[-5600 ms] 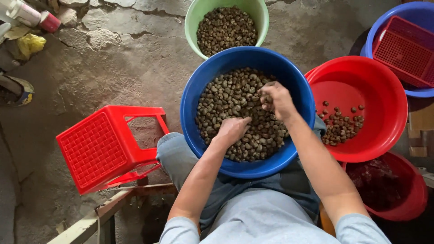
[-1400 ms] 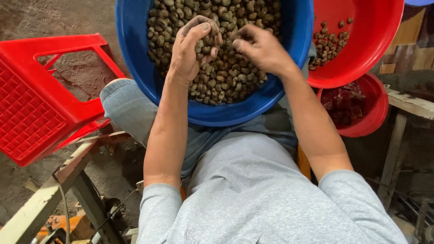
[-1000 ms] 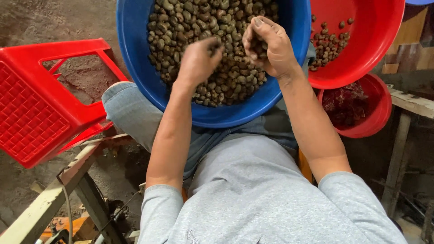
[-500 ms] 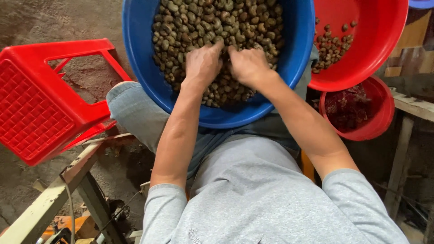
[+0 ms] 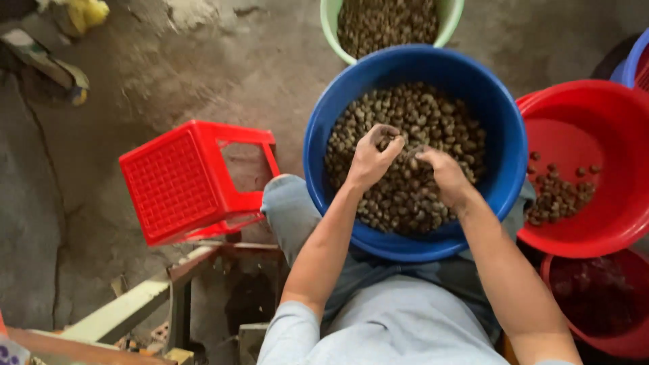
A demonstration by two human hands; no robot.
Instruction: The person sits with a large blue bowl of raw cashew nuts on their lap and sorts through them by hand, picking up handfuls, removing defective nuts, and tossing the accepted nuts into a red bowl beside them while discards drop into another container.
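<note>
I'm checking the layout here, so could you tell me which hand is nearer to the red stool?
Left. The left hand is over the nuts on the blue basin's stool side; the right hand lies farther from the red stool.

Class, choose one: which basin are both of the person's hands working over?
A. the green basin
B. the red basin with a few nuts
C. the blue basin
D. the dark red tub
C: the left hand and right hand both rest on the heap of nuts inside the blue basin.

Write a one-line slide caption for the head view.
Left hand and right hand sorting brown nuts in a round blue plastic basin.
</note>
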